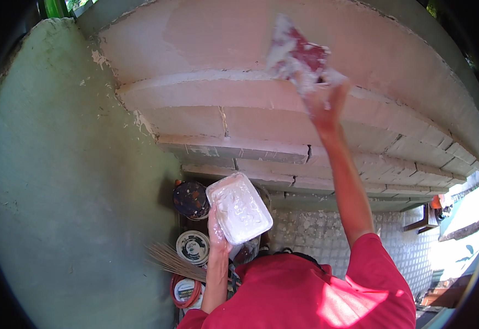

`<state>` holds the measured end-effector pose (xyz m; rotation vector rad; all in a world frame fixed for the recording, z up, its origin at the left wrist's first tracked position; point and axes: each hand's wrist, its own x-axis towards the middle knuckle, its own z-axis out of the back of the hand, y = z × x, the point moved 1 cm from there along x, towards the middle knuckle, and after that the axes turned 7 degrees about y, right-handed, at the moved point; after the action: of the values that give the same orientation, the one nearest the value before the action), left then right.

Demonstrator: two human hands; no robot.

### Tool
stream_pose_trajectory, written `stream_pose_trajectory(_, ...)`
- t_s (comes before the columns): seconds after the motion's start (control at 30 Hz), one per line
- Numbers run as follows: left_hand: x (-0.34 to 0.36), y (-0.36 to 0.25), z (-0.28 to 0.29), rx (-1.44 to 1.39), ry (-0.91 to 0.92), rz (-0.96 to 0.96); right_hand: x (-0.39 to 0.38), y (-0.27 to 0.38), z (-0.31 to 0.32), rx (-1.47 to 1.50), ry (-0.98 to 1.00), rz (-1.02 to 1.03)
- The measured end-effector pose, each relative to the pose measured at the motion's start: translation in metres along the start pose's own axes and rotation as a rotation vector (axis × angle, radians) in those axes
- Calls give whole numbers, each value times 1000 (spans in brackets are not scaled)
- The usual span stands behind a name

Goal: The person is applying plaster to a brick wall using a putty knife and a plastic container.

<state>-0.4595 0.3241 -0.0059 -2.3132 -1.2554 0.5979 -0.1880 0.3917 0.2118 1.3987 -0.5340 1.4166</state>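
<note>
My right hand [328,104] is raised against the pinkish stepped block wall [212,38], gripping a reddish plastic spreader [308,55] coated in white paste. Motion blurs the spreader somewhat, and its blade lies over the upper wall face. Lower down, my left hand [216,230] supports a shallow white tray [257,234] by its left side, fingers mostly tucked beneath it. White paste [237,205] is smeared across the tray's inside. Paste also covers the fingers of my right hand.
A green plastered wall [75,181] rises on the left. Below the tray are a dark-topped bucket [190,198], a lidded tub [193,247], a bundle of thin sticks [176,263] and a red coiled hose [176,296]. Tiled floor [398,236] extends right, past a small bench [427,219].
</note>
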Motion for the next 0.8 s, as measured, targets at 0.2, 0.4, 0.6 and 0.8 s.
stream_pose_trajectory(0.2, -3, 8, -14, -76, -16, 41, -18, -29, 3, -203, 0, -44)
stream_pose_trajectory(0.4, -4, 7, -9, -37, -2, 50, -14, -19, 55, -291, -46, -155)
stream_pose_trajectory(0.6, -2, 9, -14, -29, 32, 50, 13, 15, -33, -85, 155, 158)
stream_pose_trajectory(0.8, -8, 10, -7, -54, 11, 50, -5, -41, 3, -344, -42, 150)
